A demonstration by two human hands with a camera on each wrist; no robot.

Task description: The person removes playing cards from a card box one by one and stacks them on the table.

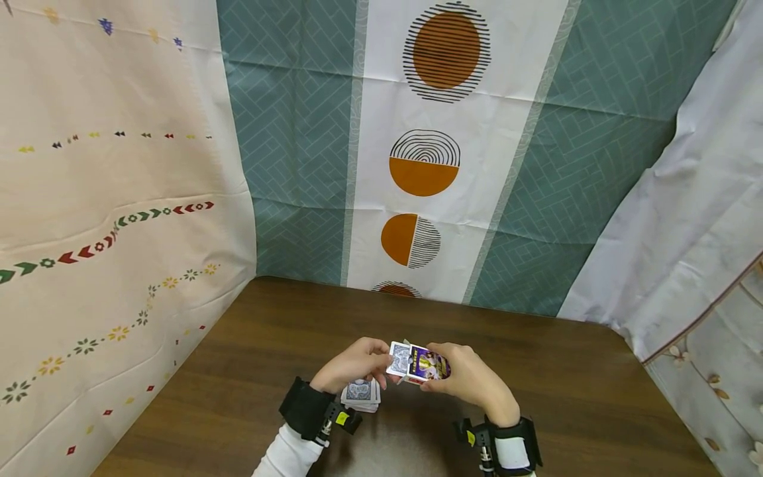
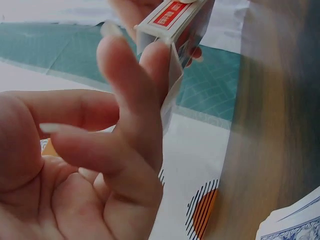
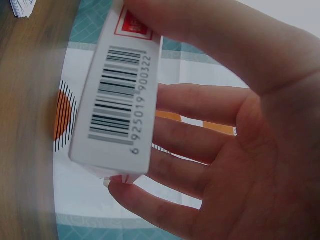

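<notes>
A playing-card box (image 1: pixel 430 365) with a purple picture front is gripped in my right hand (image 1: pixel 471 373), between the thumb and fingers. Its white barcode side (image 3: pixel 117 100) faces the right wrist camera. From the open end extends a white-bordered, blue-patterned panel (image 1: pixel 400 358), with a small flap beside it. My left hand (image 1: pixel 354 366) is at that end; in the left wrist view one bent fingertip (image 2: pixel 156 57) meets the box mouth, while the thumb stays apart from it. Beneath the left hand, a stack of blue-backed playing cards (image 1: pixel 361 395) lies on the table.
The brown wooden table (image 1: pixel 286 318) reaches back to a hanging cloth (image 1: pixel 310 165) in teal and white with orange circles. A cream patterned cloth (image 1: pixel 119 199) hangs at the left, a white one (image 1: pixel 673 218) at the right. Both wrists wear black camera straps.
</notes>
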